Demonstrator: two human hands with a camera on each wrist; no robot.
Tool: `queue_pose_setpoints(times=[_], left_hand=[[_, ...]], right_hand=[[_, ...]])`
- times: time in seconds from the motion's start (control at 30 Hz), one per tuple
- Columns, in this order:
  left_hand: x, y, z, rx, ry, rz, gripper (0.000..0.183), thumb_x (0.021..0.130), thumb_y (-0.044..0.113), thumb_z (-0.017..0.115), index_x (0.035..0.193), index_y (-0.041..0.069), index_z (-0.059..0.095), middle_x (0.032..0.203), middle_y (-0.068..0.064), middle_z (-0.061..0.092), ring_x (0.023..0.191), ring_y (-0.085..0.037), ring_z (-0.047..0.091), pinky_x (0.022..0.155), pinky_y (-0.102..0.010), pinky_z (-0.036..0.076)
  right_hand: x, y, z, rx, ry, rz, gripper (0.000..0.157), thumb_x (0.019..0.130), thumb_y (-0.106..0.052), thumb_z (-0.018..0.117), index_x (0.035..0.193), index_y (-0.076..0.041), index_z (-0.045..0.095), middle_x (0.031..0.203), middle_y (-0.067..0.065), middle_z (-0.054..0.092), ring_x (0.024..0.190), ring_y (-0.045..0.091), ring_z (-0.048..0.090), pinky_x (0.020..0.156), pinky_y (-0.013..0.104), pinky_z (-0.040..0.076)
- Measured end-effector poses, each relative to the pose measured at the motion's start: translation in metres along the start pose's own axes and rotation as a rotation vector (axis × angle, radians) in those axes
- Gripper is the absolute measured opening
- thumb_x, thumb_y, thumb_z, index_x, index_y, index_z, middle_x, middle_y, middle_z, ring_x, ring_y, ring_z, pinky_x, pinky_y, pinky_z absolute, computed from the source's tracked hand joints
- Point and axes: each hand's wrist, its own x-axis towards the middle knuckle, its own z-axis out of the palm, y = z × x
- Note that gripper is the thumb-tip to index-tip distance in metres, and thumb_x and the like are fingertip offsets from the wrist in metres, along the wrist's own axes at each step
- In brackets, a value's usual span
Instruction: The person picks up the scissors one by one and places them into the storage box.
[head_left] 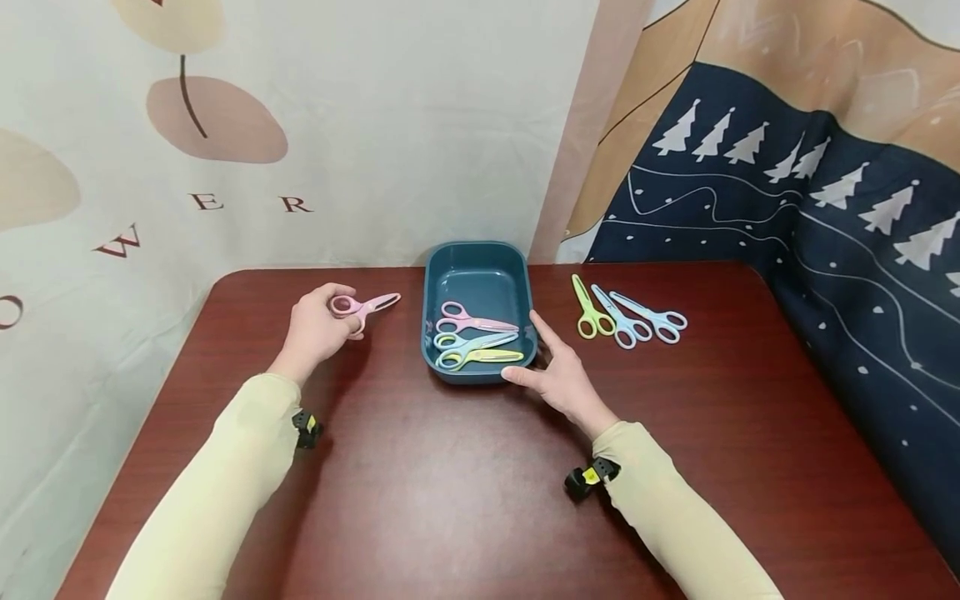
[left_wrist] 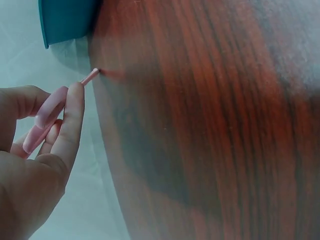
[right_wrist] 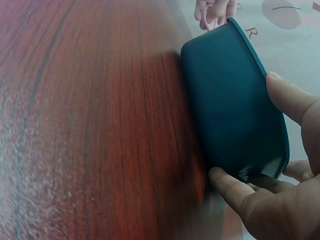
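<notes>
My left hand pinches a pair of pink scissors by the handle loops, with the blades toward the tray. In the left wrist view these pink scissors are held between thumb and fingers above the table's edge. My right hand holds the near right corner of a dark teal tray, thumb and fingers spread round it. Inside the tray lie pink scissors, pale blue scissors and yellow-green scissors, partly overlapping. The right wrist view shows the tray's outer wall.
To the tray's right on the brown table lie green scissors and two blue pairs, one nearer and one farther right. Behind the table hang a pale printed cloth and a navy cloth with trees.
</notes>
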Motion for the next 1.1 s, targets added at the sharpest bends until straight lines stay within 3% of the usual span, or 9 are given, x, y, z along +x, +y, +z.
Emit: queue_pose_setpoints(times=[0.17,0.33,0.57,0.67,0.77,0.97,1.1], left_hand=[[-0.001,0.005,-0.003,-0.076,-0.018,-0.007,0.05,0.087,-0.011,0.067,0.135,-0.01,0.057,0.114,-0.03,0.064,0.07,-0.013,0.072,0.066,-0.035,0.063],[-0.003,0.01,-0.006,-0.122,-0.011,0.0,0.048,0.088,-0.01,0.068,0.135,-0.009,0.057,0.112,-0.031,0.064,0.067,-0.007,0.07,0.067,-0.035,0.063],[-0.003,0.019,-0.009,-0.091,0.025,0.034,0.047,0.088,-0.007,0.07,0.133,-0.007,0.06,0.109,-0.029,0.066,0.066,0.001,0.065,0.06,-0.016,0.056],[-0.004,0.023,-0.01,-0.068,0.043,0.045,0.046,0.088,-0.006,0.07,0.133,-0.005,0.061,0.108,-0.028,0.067,0.067,0.003,0.062,0.06,-0.012,0.053],[-0.004,0.028,-0.012,-0.031,0.065,0.064,0.044,0.088,-0.005,0.071,0.131,-0.003,0.063,0.107,-0.026,0.069,0.072,-0.001,0.063,0.061,-0.011,0.05],[-0.004,0.034,-0.013,0.033,0.107,0.108,0.042,0.088,-0.001,0.074,0.129,-0.001,0.066,0.111,-0.023,0.069,0.09,-0.026,0.063,0.068,-0.015,0.042],[-0.004,0.04,-0.014,0.031,0.117,0.114,0.041,0.088,0.0,0.074,0.128,-0.001,0.067,0.111,-0.023,0.069,0.092,-0.028,0.063,0.07,-0.018,0.042]], right_hand=[[0.0,-0.002,0.0,0.0,-0.004,0.007,0.098,0.09,-0.011,0.082,0.167,-0.019,0.021,0.165,0.012,0.037,0.144,0.033,0.046,0.105,0.045,0.049],[0.0,-0.004,0.001,-0.013,0.0,0.014,0.098,0.089,-0.013,0.082,0.167,-0.02,0.021,0.164,0.012,0.037,0.145,0.033,0.045,0.107,0.048,0.048],[0.0,-0.003,0.001,-0.019,0.001,0.018,0.099,0.089,-0.015,0.083,0.166,-0.02,0.022,0.165,0.013,0.036,0.146,0.034,0.045,0.108,0.049,0.048],[0.0,-0.003,0.0,-0.017,0.001,0.019,0.099,0.089,-0.015,0.083,0.166,-0.021,0.022,0.164,0.013,0.037,0.146,0.034,0.044,0.107,0.049,0.048],[0.0,-0.003,0.0,-0.016,-0.001,0.018,0.099,0.089,-0.015,0.083,0.166,-0.021,0.022,0.164,0.014,0.037,0.146,0.034,0.044,0.107,0.049,0.048],[-0.001,-0.003,0.0,-0.015,0.0,0.014,0.098,0.09,-0.012,0.082,0.166,-0.02,0.022,0.163,0.014,0.038,0.145,0.034,0.045,0.107,0.049,0.048],[0.0,-0.003,0.0,-0.019,-0.001,0.013,0.098,0.09,-0.013,0.082,0.167,-0.02,0.021,0.163,0.014,0.039,0.145,0.033,0.045,0.106,0.047,0.049]])
